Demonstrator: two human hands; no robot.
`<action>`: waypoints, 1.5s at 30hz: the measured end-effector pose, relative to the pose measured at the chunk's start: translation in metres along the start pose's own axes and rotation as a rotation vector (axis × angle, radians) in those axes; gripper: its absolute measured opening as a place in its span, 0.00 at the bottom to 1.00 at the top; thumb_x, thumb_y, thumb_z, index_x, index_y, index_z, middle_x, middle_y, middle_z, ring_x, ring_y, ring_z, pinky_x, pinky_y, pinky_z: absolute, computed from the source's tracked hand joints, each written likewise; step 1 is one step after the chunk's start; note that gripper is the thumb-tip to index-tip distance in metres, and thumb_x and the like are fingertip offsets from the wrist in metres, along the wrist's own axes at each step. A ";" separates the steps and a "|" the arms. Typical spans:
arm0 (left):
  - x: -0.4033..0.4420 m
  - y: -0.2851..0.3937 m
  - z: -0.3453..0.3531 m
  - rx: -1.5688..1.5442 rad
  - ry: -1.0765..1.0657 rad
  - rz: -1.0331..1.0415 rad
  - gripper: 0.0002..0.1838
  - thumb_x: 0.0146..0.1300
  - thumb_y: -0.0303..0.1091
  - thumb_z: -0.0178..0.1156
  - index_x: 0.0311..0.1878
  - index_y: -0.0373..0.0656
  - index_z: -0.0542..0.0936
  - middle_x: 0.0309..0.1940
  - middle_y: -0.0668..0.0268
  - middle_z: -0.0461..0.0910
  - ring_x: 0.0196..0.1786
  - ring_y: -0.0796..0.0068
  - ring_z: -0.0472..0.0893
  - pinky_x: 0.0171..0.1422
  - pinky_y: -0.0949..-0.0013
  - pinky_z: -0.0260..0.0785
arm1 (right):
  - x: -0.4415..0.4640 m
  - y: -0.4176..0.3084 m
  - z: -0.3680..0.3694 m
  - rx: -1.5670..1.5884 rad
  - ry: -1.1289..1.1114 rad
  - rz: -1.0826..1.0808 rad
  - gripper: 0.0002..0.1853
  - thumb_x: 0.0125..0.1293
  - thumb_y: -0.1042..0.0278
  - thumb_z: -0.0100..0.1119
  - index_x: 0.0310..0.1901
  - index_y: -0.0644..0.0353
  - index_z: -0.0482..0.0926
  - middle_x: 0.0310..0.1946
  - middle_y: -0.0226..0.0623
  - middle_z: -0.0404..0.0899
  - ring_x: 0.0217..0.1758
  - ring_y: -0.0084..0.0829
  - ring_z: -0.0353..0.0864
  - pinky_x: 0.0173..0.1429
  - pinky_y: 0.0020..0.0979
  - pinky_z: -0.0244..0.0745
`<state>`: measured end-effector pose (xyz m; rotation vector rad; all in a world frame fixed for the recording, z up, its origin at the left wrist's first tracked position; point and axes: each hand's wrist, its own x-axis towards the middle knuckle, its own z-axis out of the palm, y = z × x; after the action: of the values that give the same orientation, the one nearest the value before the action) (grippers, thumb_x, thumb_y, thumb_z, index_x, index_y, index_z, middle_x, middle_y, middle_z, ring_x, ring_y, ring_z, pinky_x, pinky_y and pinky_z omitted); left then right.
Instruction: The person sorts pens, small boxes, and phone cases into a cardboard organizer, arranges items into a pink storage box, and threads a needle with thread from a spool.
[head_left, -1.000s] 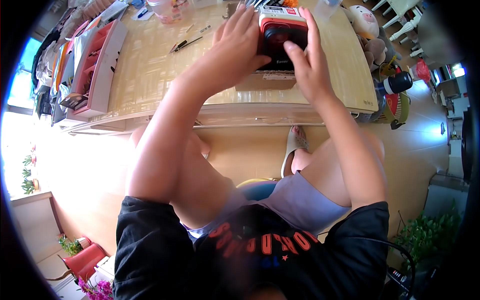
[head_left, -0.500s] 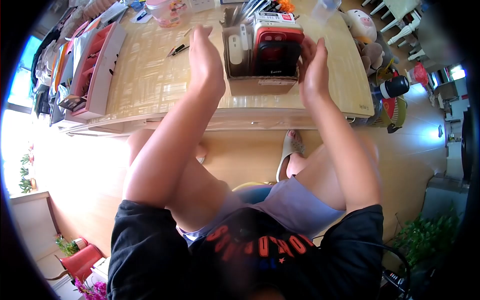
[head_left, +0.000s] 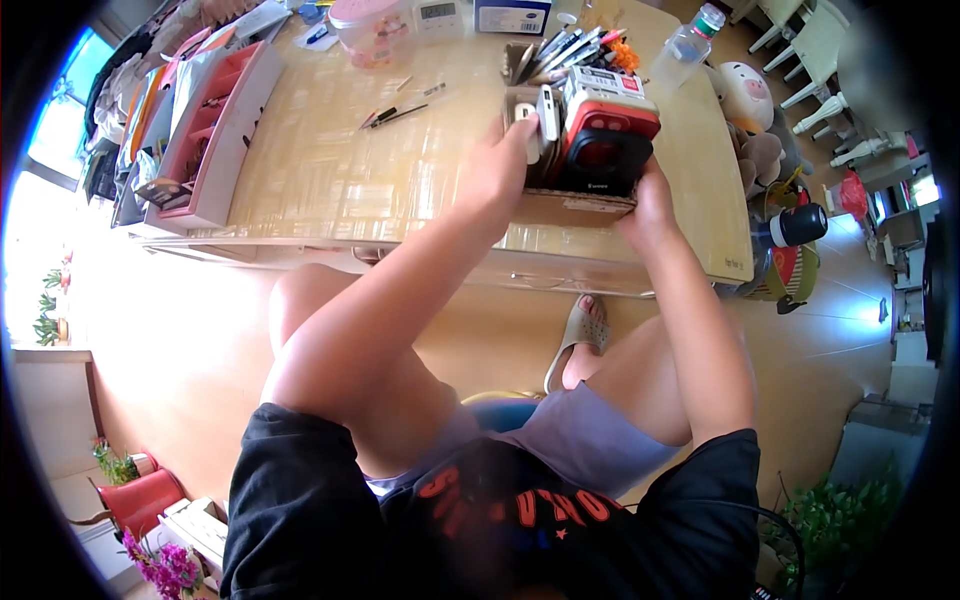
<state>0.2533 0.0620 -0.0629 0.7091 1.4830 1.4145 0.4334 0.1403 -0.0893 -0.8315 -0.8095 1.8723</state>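
Both hands hold a cardboard organizer box (head_left: 570, 205) near the table's front right. My left hand (head_left: 497, 170) grips its left side, thumb at the upper edge and other fingers hidden. My right hand (head_left: 652, 205) clasps the lower right front corner, its fingers partly hidden behind the box. Inside, a black case (head_left: 605, 165) stands in front of a red case (head_left: 632, 121). A small white box (head_left: 605, 82) lies on top of them. To their left are slim white devices (head_left: 547, 112). Several pens (head_left: 570, 55) and an orange fuzzy item (head_left: 625, 56) stick up at the back.
Pens (head_left: 385, 118) lie on the wooden table (head_left: 330, 160). A pink rack (head_left: 225, 130) stands at left. A pink-lidded tub (head_left: 370, 35), a digital clock (head_left: 438, 15) and a blue box (head_left: 512, 16) are at the back; a clear bottle (head_left: 685, 50) stands back right.
My left hand has come in from the left and closed on the box's side. My right hand has taken hold lower down. The box has shifted right and turned slightly; the view has also shifted.
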 end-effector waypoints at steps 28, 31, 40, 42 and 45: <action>0.033 -0.045 0.093 -0.169 -0.287 0.240 0.35 0.74 0.48 0.56 0.69 0.27 0.63 0.69 0.40 0.65 0.73 0.45 0.65 0.79 0.56 0.55 | -0.010 -0.060 -0.085 -0.219 0.306 -0.173 0.22 0.79 0.59 0.54 0.69 0.57 0.74 0.60 0.32 0.81 0.65 0.30 0.78 0.72 0.36 0.70; 0.033 -0.041 0.087 -0.002 -0.248 0.234 0.33 0.76 0.51 0.53 0.64 0.26 0.66 0.65 0.36 0.68 0.69 0.40 0.68 0.76 0.54 0.58 | -0.014 -0.095 -0.065 -0.090 0.305 -0.192 0.23 0.78 0.59 0.54 0.70 0.58 0.73 0.61 0.35 0.82 0.64 0.31 0.79 0.73 0.36 0.69; 0.010 0.035 0.028 0.517 -0.269 0.220 0.33 0.81 0.60 0.47 0.51 0.32 0.81 0.32 0.55 0.80 0.39 0.67 0.76 0.52 0.59 0.72 | -0.041 -0.097 0.059 -0.553 0.153 -1.486 0.13 0.74 0.83 0.40 0.53 0.77 0.73 0.59 0.63 0.80 0.67 0.46 0.80 0.77 0.44 0.68; 0.037 0.021 0.004 0.649 -0.215 0.455 0.25 0.77 0.53 0.56 0.53 0.37 0.83 0.35 0.54 0.84 0.40 0.61 0.83 0.51 0.58 0.75 | -0.048 -0.068 0.073 -0.624 -0.043 -1.532 0.13 0.72 0.83 0.43 0.53 0.75 0.73 0.53 0.61 0.83 0.58 0.46 0.85 0.65 0.44 0.79; 0.050 0.033 -0.055 1.068 0.098 0.669 0.21 0.68 0.49 0.65 0.54 0.41 0.84 0.46 0.55 0.88 0.50 0.51 0.86 0.55 0.55 0.77 | -0.045 -0.044 0.086 -0.988 -0.536 -1.578 0.07 0.66 0.79 0.54 0.42 0.69 0.81 0.42 0.46 0.86 0.47 0.44 0.87 0.54 0.43 0.81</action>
<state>0.1785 0.0882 -0.0483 1.9460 2.1848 0.9980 0.4008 0.0998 0.0030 0.0280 -1.9738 0.1530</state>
